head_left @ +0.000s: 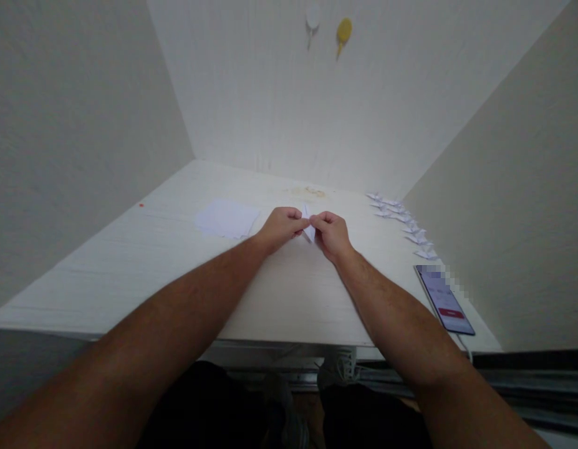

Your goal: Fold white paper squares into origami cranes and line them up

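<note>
A small piece of folded white paper (309,233) is pinched between my two hands, over the middle of the white table. My left hand (285,226) grips its left side, thumb and fingers pressed together. On the other side my right hand (330,232) holds it the same way, and the two thumbs nearly meet. One pointed end of the paper sticks up beyond the fingers and another points down toward me. The fingers cover part of the folds. Left of my left hand, loose white paper sheets (227,217) lie flat on the table.
Several folded paper cranes (416,237) stand in a line along the table's right side. Nearer me, a phone (445,299) with a lit screen lies by the right edge, a cable (465,346) below it. Walls enclose the white table (289,305); two hooks (344,30) hang at the back.
</note>
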### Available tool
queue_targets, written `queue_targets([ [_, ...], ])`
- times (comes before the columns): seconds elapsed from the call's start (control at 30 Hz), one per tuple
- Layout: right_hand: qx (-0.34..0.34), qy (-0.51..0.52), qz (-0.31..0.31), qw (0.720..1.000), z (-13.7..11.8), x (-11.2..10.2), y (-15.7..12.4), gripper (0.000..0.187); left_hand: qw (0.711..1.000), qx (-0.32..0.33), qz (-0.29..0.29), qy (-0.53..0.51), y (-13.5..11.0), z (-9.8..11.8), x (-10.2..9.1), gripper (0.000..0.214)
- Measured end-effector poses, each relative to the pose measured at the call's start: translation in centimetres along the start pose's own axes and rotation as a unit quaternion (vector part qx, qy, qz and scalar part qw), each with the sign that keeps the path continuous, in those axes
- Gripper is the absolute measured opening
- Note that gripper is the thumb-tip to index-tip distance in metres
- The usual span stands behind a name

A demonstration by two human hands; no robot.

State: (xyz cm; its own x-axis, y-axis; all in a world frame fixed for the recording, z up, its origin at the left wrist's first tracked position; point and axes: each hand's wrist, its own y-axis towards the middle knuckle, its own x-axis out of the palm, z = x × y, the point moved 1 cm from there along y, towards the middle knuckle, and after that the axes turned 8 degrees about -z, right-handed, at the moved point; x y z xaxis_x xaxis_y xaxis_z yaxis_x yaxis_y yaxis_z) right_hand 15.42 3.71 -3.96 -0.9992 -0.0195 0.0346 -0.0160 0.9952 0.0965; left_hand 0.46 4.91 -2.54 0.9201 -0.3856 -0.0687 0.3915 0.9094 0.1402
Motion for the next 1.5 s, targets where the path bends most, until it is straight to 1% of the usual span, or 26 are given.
queue_targets([
  [0.07,-0.016,0.017,0.019,1.0,-0.3,0.0,-0.6,0.027,1.0,0.003,-0.013,0.023,-0.3,0.3,0.0,0.029],
  [0.13,-0.019,0.009,0.029,0.999,-0.7,0.1,-1.2,0.025,1.0,0.004,-0.016,0.015,-0.5,0.5,0.0,0.027],
  [0.2,-0.047,-0.005,0.041,0.998,-1.3,0.1,-2.0,0.022,0.999,0.006,-0.019,-0.027,-0.6,0.6,-0.1,0.018],
  [0.27,-0.067,0.001,0.037,0.997,-1.9,0.1,-2.6,0.024,0.997,0.016,-0.016,-0.075,-0.5,0.6,-0.2,0.016],
  [0.33,-0.08,0.016,0.036,0.996,-2.3,0.2,-3.0,0.021,0.994,0.021,-0.032,-0.103,-0.5,0.5,-0.3,0.014],
  [0.43,-0.072,0.03,0.009,0.997,-2.4,0.4,-3.2,0.021,0.988,0.002,-0.071,-0.135,-0.4,0.4,-0.4,0.013],
  [0.5,-0.063,0.047,-0.006,0.997,-2.4,0.4,-3.1,0.023,0.986,-0.011,-0.086,-0.146,-0.5,0.4,-0.4,0.017],
  [0.7,-0.041,0.081,-0.026,0.996,-2.3,0.2,-3.1,0.028,0.984,-0.037,-0.084,-0.154,-0.5,0.4,-0.3,0.019],
  [0.97,-0.026,0.116,-0.044,0.992,-2.3,0.2,-3.3,0.025,0.982,-0.05,-0.086,-0.162,-0.7,0.6,-0.4,0.015],
  [1.27,-0.009,0.123,-0.049,0.991,-1.8,-0.1,-3.3,0.024,0.983,-0.042,-0.093,-0.151,-0.7,0.3,-0.3,0.01],
  [1.4,-0.005,0.097,-0.03,0.995,-1.9,-0.2,-3.3,0.025,0.984,-0.034,-0.1,-0.145,-0.6,0.3,-0.3,0.013],
  [1.5,-0.017,0.061,-0.016,0.998,-2.4,-0.1,-3.3,0.021,0.983,-0.028,-0.105,-0.146,-0.6,0.5,-0.3,0.014],
])
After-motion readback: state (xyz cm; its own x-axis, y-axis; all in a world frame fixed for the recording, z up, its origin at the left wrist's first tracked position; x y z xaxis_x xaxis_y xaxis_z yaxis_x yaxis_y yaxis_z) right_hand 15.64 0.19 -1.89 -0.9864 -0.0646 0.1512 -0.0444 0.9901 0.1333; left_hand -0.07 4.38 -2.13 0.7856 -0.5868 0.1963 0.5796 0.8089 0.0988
